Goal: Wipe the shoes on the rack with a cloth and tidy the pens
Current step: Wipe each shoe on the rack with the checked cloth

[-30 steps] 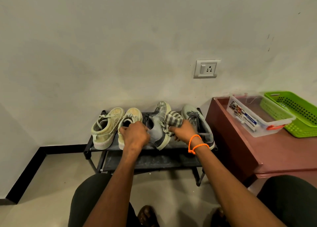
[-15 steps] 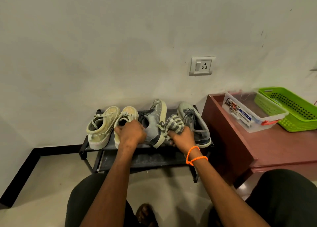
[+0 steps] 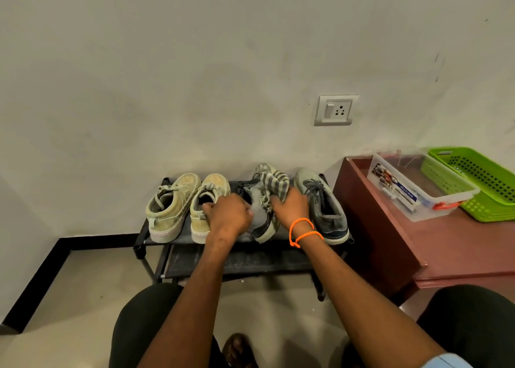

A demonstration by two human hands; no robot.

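Head cam looks fwd-down at shoe rack [image 3: 156, 238], close

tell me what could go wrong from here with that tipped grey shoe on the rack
1. The grey shoe is tilted on its side near the front edge of the shoe rack, steadied only by the left hand; it might slide off onto the floor.
2. The striped cloth in the right hand lies close to the laces of the other grey shoe and may snag them.
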